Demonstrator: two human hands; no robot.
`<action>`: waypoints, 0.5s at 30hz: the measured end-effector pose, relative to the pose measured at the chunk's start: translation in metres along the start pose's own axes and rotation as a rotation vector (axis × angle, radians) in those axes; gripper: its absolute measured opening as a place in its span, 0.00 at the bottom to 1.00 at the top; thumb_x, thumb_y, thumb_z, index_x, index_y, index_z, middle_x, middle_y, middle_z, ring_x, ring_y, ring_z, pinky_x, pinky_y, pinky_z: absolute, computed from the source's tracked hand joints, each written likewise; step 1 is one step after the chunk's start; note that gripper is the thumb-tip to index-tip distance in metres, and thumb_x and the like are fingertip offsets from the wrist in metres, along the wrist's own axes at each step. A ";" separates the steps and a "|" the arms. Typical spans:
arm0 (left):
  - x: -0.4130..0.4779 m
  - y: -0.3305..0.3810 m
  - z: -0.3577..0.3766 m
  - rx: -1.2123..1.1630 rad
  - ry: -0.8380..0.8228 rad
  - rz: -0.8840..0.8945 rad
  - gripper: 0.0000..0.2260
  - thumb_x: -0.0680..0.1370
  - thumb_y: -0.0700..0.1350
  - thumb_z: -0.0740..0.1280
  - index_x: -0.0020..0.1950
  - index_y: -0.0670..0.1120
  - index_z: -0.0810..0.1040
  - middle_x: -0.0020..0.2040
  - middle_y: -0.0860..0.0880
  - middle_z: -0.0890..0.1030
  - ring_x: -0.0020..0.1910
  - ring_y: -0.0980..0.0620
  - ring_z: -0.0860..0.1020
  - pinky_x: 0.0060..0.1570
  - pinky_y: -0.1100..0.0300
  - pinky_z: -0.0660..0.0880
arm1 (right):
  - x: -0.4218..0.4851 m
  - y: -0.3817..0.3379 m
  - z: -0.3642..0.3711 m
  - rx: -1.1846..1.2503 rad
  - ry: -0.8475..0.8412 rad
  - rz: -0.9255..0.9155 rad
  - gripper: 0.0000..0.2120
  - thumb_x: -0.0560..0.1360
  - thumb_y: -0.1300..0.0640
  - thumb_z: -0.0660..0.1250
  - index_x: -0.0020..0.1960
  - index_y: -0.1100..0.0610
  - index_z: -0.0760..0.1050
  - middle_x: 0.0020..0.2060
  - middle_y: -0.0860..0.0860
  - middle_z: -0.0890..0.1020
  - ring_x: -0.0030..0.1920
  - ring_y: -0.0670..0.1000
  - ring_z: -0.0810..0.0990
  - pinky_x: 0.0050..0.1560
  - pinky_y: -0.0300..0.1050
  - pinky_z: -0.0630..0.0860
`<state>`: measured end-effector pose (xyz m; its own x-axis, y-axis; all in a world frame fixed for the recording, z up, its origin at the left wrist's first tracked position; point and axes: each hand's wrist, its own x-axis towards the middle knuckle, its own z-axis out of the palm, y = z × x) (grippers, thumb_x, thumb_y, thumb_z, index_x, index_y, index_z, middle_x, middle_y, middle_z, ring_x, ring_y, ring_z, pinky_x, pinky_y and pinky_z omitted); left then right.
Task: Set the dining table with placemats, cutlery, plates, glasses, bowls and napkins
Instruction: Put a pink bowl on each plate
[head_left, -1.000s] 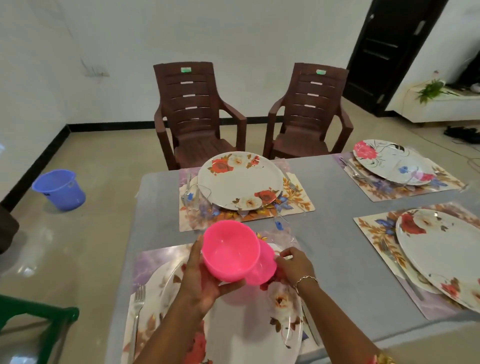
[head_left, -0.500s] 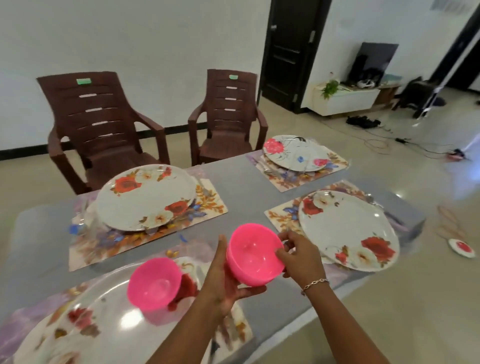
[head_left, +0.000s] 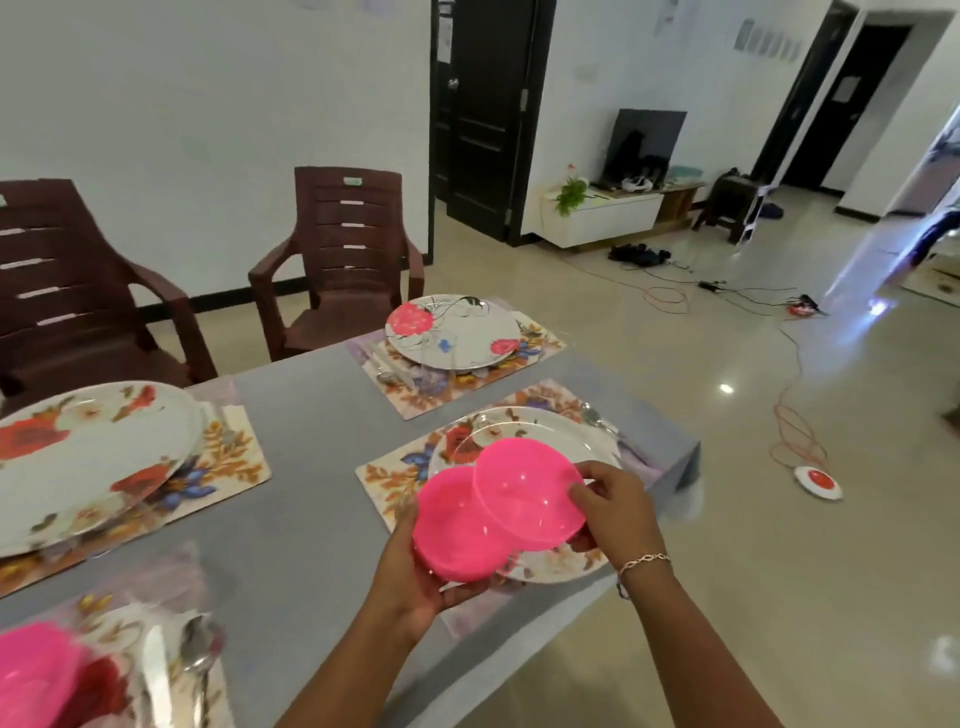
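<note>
Finding one, position: I see two pink plastic bowls held in the air above the floral plate (head_left: 540, 423), on the near right placemat (head_left: 395, 478) of the grey table (head_left: 322, 447). Neither bowl rests on the plate yet. The upper pink bowl (head_left: 524, 493) overlaps the lower pink bowl (head_left: 452, 530) and appears to be partly lifted out of it.

Finding two, hands: the left hand (head_left: 415, 577) is cupped under the lower pink bowl with its fingers curled round the base. The right hand (head_left: 615, 506) pinches the right rim of the upper pink bowl, fingertips over the edge.

Finding three, handling: I judge both bowls to be light, thin-walled and stiff, with a glossy skin that could slip. They are not fragile, but nested bowls can stick together. The rim pinch suits the lift, and a cupped base suits the carry.

Finding four, orientation: the bowls are round, so they have no long axis. The upper pink bowl is tilted, with its mouth turned up and toward me. I cannot tell which way the lower one faces.

Finding five, surroundings: a third pink bowl (head_left: 31, 670) sits on the setting at the bottom left, beside a spoon (head_left: 200, 649). The far plate (head_left: 452, 332) shows no bowl
</note>
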<state>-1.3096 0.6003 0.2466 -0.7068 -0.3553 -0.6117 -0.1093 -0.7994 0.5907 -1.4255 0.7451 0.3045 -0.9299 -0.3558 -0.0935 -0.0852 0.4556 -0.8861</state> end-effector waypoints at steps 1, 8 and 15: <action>0.011 0.002 0.004 -0.013 0.012 0.006 0.21 0.75 0.61 0.62 0.60 0.48 0.75 0.56 0.38 0.78 0.52 0.34 0.79 0.42 0.42 0.80 | 0.013 0.005 -0.009 0.024 0.016 0.023 0.10 0.75 0.66 0.60 0.50 0.55 0.76 0.28 0.53 0.79 0.20 0.50 0.77 0.24 0.42 0.77; 0.090 0.033 0.024 -0.163 0.049 0.050 0.22 0.76 0.60 0.62 0.64 0.48 0.71 0.58 0.38 0.75 0.57 0.33 0.75 0.34 0.40 0.79 | 0.114 0.041 -0.023 0.037 0.045 0.164 0.08 0.75 0.65 0.62 0.52 0.60 0.76 0.40 0.57 0.79 0.39 0.63 0.81 0.40 0.60 0.80; 0.150 0.068 0.048 -0.237 -0.026 0.071 0.28 0.72 0.62 0.66 0.67 0.49 0.71 0.64 0.36 0.73 0.60 0.28 0.73 0.42 0.37 0.78 | 0.194 0.062 0.007 -0.019 -0.069 0.325 0.10 0.71 0.68 0.64 0.49 0.57 0.75 0.40 0.60 0.80 0.40 0.67 0.82 0.40 0.64 0.79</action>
<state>-1.4567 0.5166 0.2204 -0.7252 -0.4046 -0.5572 0.1061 -0.8651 0.4902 -1.6083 0.6984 0.2283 -0.8830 -0.2433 -0.4014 0.2050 0.5693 -0.7961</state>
